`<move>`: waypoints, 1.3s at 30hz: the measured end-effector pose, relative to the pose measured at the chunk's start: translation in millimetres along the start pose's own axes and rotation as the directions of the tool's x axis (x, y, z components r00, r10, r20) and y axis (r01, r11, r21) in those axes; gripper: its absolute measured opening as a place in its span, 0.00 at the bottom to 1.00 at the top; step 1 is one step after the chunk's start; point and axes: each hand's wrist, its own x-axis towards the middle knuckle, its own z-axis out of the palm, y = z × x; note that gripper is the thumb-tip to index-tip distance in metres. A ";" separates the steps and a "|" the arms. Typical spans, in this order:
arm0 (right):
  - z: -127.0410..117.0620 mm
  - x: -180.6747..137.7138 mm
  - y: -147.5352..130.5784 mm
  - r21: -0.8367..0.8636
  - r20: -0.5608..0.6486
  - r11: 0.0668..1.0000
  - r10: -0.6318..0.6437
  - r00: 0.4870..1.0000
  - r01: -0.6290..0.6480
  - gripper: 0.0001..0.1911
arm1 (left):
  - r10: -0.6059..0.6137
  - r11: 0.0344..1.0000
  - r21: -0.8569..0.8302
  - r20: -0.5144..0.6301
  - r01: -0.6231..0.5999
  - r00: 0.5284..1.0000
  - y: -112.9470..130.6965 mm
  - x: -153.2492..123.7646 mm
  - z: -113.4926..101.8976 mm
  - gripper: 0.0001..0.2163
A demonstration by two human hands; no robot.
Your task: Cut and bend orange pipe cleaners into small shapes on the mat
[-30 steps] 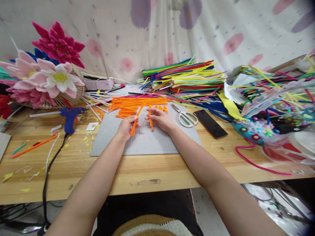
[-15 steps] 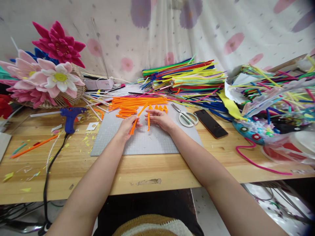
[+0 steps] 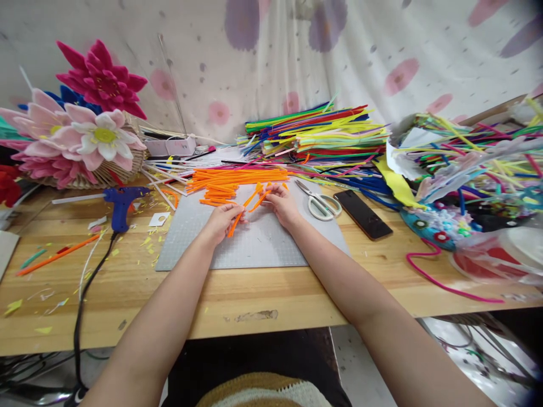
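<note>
Two hands work above a grey mat on the tabletop; the left hand has its grip clamped on an orange piece, which slants up and away over the mat; the right hand has its fingertips together on a second piece, near the first; whether the two pieces touch cannot be told; beyond lies an orange pile, with coloured stems behind it; small orange bits are partly hidden by the right hand; scissors and a phone lie to the right, a glue gun and flowers to the left.
</note>
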 end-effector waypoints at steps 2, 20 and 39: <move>-3.5 3.5 0.9 0.034 -0.109 0.998 -0.056 0.992 0.060 0.13 | 0.003 1.000 0.027 -0.007 -0.003 1.000 -0.7 -0.6 1.3 0.08; -6.5 8.0 0.7 -0.041 -0.259 0.992 -0.129 0.957 0.123 0.10 | 0.112 0.953 0.289 -0.051 -0.093 0.992 -4.0 -6.1 6.9 0.12; 20.0 -10.0 16.7 -0.461 0.070 0.826 -0.330 0.941 0.324 0.09 | 0.049 0.989 0.137 0.067 -0.058 0.997 -8.2 -3.2 5.3 0.15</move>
